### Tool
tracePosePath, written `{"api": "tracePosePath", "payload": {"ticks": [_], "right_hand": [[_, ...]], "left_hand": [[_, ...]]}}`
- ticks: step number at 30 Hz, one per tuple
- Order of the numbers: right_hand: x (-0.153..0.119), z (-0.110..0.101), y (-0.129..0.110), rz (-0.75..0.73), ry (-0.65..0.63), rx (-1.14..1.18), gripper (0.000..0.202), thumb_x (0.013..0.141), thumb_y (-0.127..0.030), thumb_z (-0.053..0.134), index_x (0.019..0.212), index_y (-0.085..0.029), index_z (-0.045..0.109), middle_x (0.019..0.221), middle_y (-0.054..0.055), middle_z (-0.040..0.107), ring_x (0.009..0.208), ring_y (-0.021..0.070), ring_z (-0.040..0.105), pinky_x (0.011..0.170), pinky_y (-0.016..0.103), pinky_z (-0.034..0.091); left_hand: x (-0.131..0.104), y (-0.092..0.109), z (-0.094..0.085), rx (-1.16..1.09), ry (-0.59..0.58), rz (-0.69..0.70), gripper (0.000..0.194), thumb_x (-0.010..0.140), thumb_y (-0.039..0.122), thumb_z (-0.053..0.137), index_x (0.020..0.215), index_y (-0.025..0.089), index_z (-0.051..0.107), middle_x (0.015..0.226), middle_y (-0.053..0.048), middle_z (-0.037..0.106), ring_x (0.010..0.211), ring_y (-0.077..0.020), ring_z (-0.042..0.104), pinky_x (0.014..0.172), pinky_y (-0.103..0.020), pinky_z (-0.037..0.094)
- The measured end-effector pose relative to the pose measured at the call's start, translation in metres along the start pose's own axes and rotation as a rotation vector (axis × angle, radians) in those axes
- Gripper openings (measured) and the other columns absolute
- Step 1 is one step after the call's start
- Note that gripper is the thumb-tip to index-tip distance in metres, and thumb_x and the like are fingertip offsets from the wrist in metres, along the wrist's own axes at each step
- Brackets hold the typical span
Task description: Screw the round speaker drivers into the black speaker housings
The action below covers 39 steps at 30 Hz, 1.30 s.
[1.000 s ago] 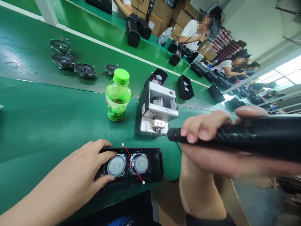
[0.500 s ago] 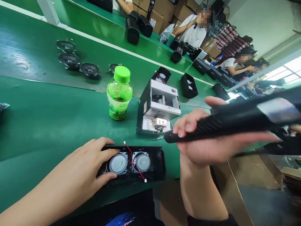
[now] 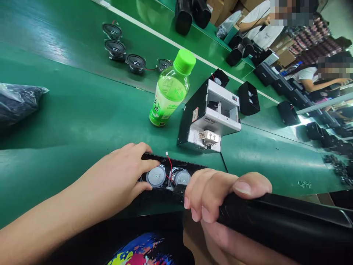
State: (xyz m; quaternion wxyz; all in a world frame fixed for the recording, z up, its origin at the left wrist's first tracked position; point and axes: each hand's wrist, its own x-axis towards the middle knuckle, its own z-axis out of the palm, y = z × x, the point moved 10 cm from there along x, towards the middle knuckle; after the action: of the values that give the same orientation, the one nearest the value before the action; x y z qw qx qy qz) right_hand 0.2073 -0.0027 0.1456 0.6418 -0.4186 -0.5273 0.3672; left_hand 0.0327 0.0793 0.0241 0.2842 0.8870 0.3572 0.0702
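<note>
My left hand (image 3: 124, 173) is closed over the left end of a black speaker housing (image 3: 193, 168), thumb and fingers on either side of a round speaker driver (image 3: 156, 176). A second driver (image 3: 181, 177) sits beside it in the housing, with a thin red wire (image 3: 170, 162) and white plug between them. My right hand (image 3: 220, 191) is wrapped round a black electric screwdriver (image 3: 261, 215). Its nose is at the front edge of the housing by the second driver; the bit's tip is hidden. The housing's right end is behind my right hand.
Behind the housing stand a green-capped drink bottle (image 3: 169, 92) and a screw feeder machine (image 3: 211, 117). Several loose speaker drivers (image 3: 135, 63) lie farther back. A dark plastic bag (image 3: 20, 103) is at left, loose screws (image 3: 304, 184) at right. Two people sit across the line.
My right hand has brought the screwdriver down and left, from beside the screw feeder to the housing. The left hand keeps its hold. The view has shifted, bringing the bag further in.
</note>
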Motion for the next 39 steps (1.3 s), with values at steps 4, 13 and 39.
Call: {"api": "tracePosePath", "payload": {"ticks": [4, 13, 39], "right_hand": [[0.0, -0.002, 0.005, 0.02, 0.02, 0.02, 0.032, 0.131, -0.059, 0.07, 0.136, -0.041, 0.097, 0.066, -0.006, 0.071, 0.052, 0.0208, 0.067, 0.059, 0.04, 0.068], [0.002, 0.007, 0.011, 0.026, 0.003, 0.04, 0.033, 0.129, -0.06, 0.073, 0.134, -0.04, 0.098, 0.067, -0.006, 0.072, 0.054, 0.0198, 0.067, 0.058, 0.038, 0.068], [-0.03, 0.015, 0.018, -0.1, 0.126, -0.09, 0.031, 0.13, -0.059, 0.071, 0.132, -0.045, 0.099, 0.07, -0.005, 0.08, 0.053, 0.0231, 0.073, 0.058, 0.042, 0.07]], "left_hand": [[0.0, 0.002, 0.001, 0.016, -0.017, -0.011, 0.045, 0.095, 0.026, 0.101, 0.137, 0.042, 0.099, 0.143, -0.011, 0.085, 0.124, -0.0419, 0.084, 0.109, -0.062, 0.072], [0.0, 0.004, 0.003, 0.046, -0.054, -0.018, 0.041, 0.096, 0.024, 0.1, 0.134, 0.04, 0.097, 0.143, -0.011, 0.081, 0.126, -0.0424, 0.083, 0.108, -0.064, 0.072], [-0.004, 0.005, 0.0, 0.048, 0.039, 0.02, 0.041, 0.094, 0.027, 0.1, 0.134, 0.036, 0.097, 0.146, -0.012, 0.084, 0.126, -0.0424, 0.083, 0.111, -0.063, 0.073]]}}
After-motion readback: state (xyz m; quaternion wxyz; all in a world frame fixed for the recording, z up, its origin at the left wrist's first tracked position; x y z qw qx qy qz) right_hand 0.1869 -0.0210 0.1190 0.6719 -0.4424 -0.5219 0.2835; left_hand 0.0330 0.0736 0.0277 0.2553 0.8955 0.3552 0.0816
